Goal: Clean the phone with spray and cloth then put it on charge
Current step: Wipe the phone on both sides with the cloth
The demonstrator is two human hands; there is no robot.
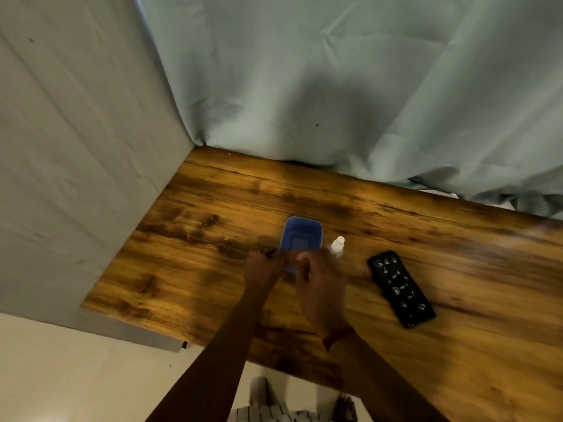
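Observation:
The black phone (400,289) lies flat on the wooden table (457,345) to the right, its surface dotted with droplets. A small clear spray bottle (337,243) with a white cap stands left of the phone. Beside the bottle sits a blue rectangular thing with rounded corners (300,237); it looks like a shallow box, though motion blur leaves it unclear whether it is a box or a folded cloth. My left hand (262,269) and my right hand (320,287) both close their fingers on its near edge. My right hand partly hides the bottle's base.
A grey panel (76,147) walls off the table's left side. Pale green fabric (335,86) hangs along the back edge and bunches at the far right. The near table edge drops to a light floor, where patterned clothing (274,414) shows.

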